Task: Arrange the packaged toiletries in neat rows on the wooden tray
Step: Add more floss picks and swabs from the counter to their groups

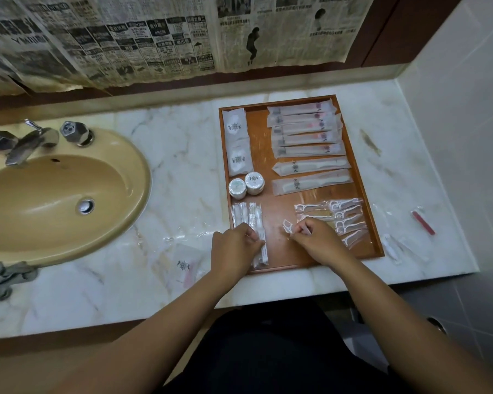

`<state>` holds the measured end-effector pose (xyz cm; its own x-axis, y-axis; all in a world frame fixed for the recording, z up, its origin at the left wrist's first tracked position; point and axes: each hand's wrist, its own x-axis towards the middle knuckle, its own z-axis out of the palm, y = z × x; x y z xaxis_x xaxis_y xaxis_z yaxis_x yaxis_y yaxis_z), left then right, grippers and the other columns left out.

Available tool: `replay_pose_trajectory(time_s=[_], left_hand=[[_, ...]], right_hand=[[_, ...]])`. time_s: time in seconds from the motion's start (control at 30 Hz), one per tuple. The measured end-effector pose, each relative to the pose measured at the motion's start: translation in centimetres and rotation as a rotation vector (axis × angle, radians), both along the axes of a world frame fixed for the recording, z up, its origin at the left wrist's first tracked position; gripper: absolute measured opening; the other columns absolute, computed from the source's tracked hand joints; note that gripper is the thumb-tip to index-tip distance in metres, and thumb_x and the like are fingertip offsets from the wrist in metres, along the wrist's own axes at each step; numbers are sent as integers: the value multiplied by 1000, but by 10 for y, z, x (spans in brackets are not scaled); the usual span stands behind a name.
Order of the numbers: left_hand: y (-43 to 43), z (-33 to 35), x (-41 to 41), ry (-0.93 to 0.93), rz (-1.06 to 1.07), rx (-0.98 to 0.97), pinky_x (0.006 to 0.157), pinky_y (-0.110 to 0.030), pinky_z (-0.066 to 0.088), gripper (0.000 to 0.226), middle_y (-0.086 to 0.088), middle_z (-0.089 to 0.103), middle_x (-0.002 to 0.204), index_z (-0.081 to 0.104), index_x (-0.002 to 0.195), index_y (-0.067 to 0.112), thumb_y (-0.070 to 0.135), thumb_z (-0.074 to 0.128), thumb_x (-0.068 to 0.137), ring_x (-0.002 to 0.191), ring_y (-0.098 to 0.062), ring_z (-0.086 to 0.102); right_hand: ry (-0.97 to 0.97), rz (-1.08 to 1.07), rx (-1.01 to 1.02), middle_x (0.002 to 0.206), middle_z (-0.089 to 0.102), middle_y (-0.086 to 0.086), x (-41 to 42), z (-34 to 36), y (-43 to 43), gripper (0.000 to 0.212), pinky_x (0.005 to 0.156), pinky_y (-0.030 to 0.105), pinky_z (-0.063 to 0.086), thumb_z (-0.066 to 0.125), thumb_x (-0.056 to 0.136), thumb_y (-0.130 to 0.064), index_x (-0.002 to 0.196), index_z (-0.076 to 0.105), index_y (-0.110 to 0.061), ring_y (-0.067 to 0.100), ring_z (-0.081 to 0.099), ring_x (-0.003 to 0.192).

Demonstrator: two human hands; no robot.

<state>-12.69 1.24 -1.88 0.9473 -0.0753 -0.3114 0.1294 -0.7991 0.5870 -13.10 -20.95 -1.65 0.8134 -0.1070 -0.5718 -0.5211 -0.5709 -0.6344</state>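
Floss pick (287,225) pinched in my right hand (316,242), heading for its row; my left hand (234,245) closes on the swab packets (258,237), squaring them on the wooden tray (365,180).

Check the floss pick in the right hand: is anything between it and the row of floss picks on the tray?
Nothing visible. The floss pick in the right hand sits over bare tray, just left of the floss-pick row.
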Motion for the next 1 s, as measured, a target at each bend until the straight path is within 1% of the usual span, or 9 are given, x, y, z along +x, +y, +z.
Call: replay_pose_trajectory(time_s=[0.1,0.2,0.33,0.47,0.6,0.67,0.73,0.87,1.0], left_hand=[[-5,-15,-5,-202,-153,157,77,-38,39,23,12,66,64,61,75,28,38,81,80,71,-17,63],[-6,-20,-5,-323,-282,297,71,-37,34,23,8,62,61,64,72,26,39,83,75,67,-23,56],[-2,-25,-6,-468,-389,382,68,-37,28,17,5,63,65,69,87,26,40,76,82,66,-25,54],[-3,-25,-11,-337,-311,346,72,-38,32,21,7,68,67,69,102,25,37,72,86,71,-25,60],[-2,-19,-13,-186,-131,181,77,-36,37,26,15,63,65,64,108,28,40,72,87,75,-15,61],[2,-14,-14,-190,-94,163,77,-36,39,25,14,60,64,64,105,27,42,70,87,71,-16,60],[7,-9,-15,-228,-122,270,74,-38,39,21,9,63,67,66,100,25,40,64,86,70,-20,59],[12,-5,-18,-292,-245,465,66,-36,25,16,1,56,63,61,66,18,30,57,76,62,-28,50],[6,-8,-21,-269,-297,489,67,-36,24,19,0,54,60,61,56,16,29,56,69,61,-27,46]], right_hand=[[-1,-7,12,94,69,-11,-1,-3,-5,7,81,32,50,68,89,-29,85,69,-23,12,63,92],[-10,-9,31,99,70,-9,-3,-2,-8,5,81,30,49,68,90,-27,89,70,-22,11,63,94],[-9,-6,39,106,71,-8,-4,0,-10,8,89,35,52,67,91,-27,93,73,-22,13,64,97],[-19,-17,59,107,72,-8,-5,2,-12,7,89,35,52,67,92,-28,91,73,-24,13,65,96],[-8,-36,71,108,72,-8,-6,3,-14,7,91,38,54,67,93,-27,91,74,-25,14,65,96],[-3,-28,77,107,72,-8,-6,4,-15,7,91,39,54,67,93,-26,92,74,-24,14,65,97],[-6,-23,78,107,72,-8,-6,4,-15,7,91,38,54,67,93,-26,92,74,-24,14,65,97],[-1,-25,77,102,72,-10,-6,2,-13,7,87,36,53,68,91,-24,87,73,-25,14,66,95],[-1,-10,63,99,71,-10,-3,3,-9,6,85,34,52,68,90,-24,87,73,-24,12,65,93]])
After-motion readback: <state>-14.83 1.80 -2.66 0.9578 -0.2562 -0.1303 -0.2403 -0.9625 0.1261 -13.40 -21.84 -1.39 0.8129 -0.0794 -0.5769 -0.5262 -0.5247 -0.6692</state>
